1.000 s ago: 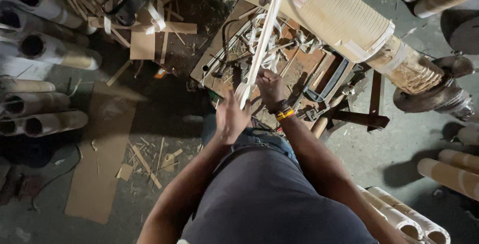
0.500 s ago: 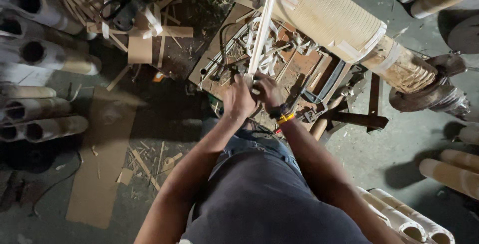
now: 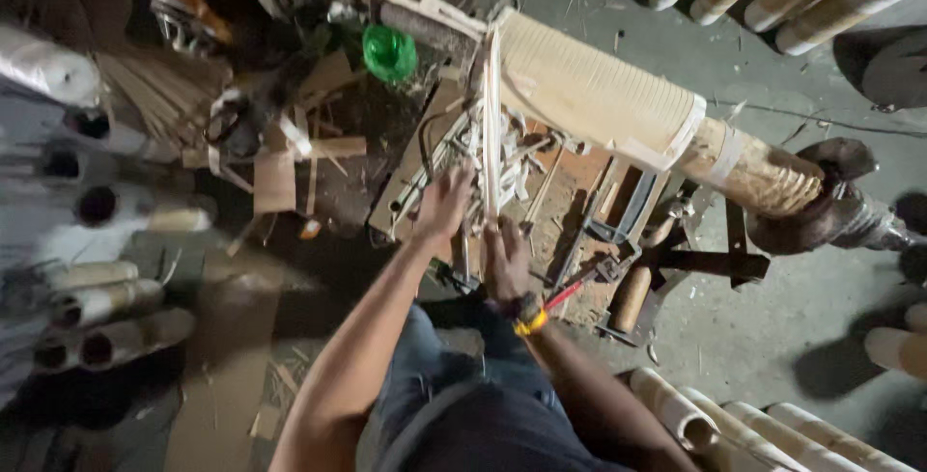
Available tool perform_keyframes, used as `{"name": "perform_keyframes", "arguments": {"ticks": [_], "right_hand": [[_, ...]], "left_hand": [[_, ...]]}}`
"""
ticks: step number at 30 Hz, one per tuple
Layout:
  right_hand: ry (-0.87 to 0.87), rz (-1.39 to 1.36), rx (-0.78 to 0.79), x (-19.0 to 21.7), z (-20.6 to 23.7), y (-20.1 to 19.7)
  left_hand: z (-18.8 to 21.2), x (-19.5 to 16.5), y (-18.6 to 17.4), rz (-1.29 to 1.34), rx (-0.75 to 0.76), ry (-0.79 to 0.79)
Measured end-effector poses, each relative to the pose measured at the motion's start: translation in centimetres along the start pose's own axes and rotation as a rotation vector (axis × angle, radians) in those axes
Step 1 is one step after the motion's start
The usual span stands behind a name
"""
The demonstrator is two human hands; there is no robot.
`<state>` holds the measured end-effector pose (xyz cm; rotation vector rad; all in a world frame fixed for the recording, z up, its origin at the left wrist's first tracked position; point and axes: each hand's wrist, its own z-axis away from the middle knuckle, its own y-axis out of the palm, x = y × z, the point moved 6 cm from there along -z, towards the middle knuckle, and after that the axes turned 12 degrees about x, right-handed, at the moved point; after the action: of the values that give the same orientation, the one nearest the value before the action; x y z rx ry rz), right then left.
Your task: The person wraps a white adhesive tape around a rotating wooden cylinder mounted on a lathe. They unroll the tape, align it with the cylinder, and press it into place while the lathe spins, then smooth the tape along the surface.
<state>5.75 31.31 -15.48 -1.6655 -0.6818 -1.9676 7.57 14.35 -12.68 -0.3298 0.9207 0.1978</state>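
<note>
**Tight ahead, open floor to the right**

Hemmed in ahead by a heap of pale split strips (image 3: 488, 158) on the low workboard (image 3: 406, 182); blocked above by the big ribbed roll (image 3: 599, 96) lying across; crowded at right by a wooden-handled tool (image 3: 632, 296); bare concrete floor (image 3: 763, 337) free beyond; stacked tubes (image 3: 87, 303) walling the left.

green bag (image 3: 389, 52), hammer (image 3: 634, 291), cardboard tubes (image 3: 106, 300)
</note>
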Motion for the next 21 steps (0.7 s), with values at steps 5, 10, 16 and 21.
{"name": "perform_keyframes", "arguments": {"ticks": [5, 10, 16, 21], "right_hand": [[0.128, -0.151, -0.03, -2.1, 1.2, -0.7], [-0.039, -0.129, 0.047, 0.6, 2.9, 0.2], [0.231, -0.576, 0.01, -1.3, 3.4, 0.4], [-0.079, 0.034, -0.074, -6.0, -1.3, 1.3]], "left_hand": [[-7.1, -4.1, 1.8, 0.428, -0.085, 0.313], [-7.5, -3.4, 3.3, 0.403, -0.243, 0.265], [-7.3, -3.7, 3.3, 0.105, -0.469, 0.548], [-12.0, 1.2, 4.7, 0.189, -0.387, 0.63]]}}
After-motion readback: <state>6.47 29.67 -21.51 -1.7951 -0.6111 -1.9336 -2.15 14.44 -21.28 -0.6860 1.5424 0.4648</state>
